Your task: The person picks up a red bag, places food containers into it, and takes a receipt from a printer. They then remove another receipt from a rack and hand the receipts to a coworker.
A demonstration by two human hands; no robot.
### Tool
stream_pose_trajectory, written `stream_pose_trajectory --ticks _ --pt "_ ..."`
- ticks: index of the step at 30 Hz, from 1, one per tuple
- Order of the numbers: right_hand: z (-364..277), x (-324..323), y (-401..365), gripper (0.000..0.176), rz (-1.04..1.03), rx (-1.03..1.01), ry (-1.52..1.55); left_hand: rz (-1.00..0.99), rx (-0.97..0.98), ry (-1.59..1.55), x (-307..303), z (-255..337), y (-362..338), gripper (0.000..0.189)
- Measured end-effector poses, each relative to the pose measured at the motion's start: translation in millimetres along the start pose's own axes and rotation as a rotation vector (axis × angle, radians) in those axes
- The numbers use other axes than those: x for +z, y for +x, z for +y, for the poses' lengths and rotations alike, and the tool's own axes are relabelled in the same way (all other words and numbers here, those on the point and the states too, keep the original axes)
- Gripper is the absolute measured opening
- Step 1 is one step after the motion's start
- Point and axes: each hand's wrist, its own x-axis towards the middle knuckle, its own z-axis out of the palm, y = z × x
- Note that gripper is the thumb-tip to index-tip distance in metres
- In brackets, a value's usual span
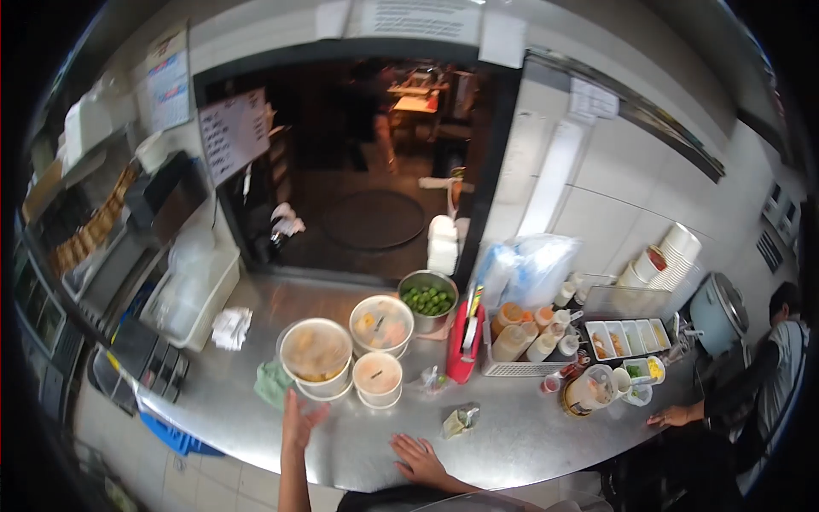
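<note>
My left hand (303, 420) is raised just in front of a large round tub (316, 352) with a clear lid, its fingers spread and nothing in them. A green cloth (273, 382) lies beside that tub, left of the hand. My right hand (418, 458) rests flat on the steel counter (358, 452) near the front edge, fingers apart. Behind the hands stand a second lidded tub (381, 326) and a smaller lidded tub (377, 379). A small crumpled wrapped packet (461, 421) lies to the right of my right hand.
Behind the tubs stands a metal pot of green pieces (428, 299), beside a red upright device (465, 341). Farther right are a basket of squeeze bottles (525, 337), a divided topping tray (627, 338) and a plastic jug (589, 391). Another person's hand (674, 416) touches the right end.
</note>
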Motion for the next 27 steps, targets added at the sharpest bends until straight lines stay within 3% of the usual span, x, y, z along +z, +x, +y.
stream_pose_trajectory --ticks 1,4,5,8,14,19,23,26,27 --pt "1.5 2.2 -1.1 0.053 0.007 -0.01 0.003 -0.139 -0.163 -0.169 -7.3 -9.4 11.1 0.076" --pt "0.2 1.4 -1.7 0.053 -0.021 -0.005 -0.063 -0.218 -0.214 -0.41 0.4 -13.1 30.1 0.074" --pt "0.3 2.7 -2.1 0.052 -0.014 -0.004 -0.073 -0.269 -0.22 -0.435 1.1 -11.1 35.1 0.071" --pt "-0.9 1.1 -3.1 0.052 -0.007 0.001 -0.034 -0.142 -0.201 -0.411 33.9 7.0 31.2 0.058" --pt "-2.7 1.0 -3.3 0.052 -0.007 0.007 -0.03 -0.405 -0.136 -0.515 34.8 0.1 96.3 0.06" --pt "2.1 7.9 -2.5 0.051 0.01 -0.006 -0.02 -0.267 -0.137 -0.535 52.6 5.7 105.4 0.061" --pt "-2.9 4.5 -3.3 0.051 0.012 0.001 -0.017 -0.126 0.018 0.2 30.2 -3.6 89.4 0.056" --pt "-1.6 3.0 -1.5 0.052 0.027 -0.01 -0.027 -0.016 0.436 0.863 -9.2 -20.4 95.7 0.039" --pt "-1.4 2.4 -2.7 0.052 0.03 -0.015 -0.03 0.132 0.706 1.133 -20.5 -21.5 90.4 0.033"
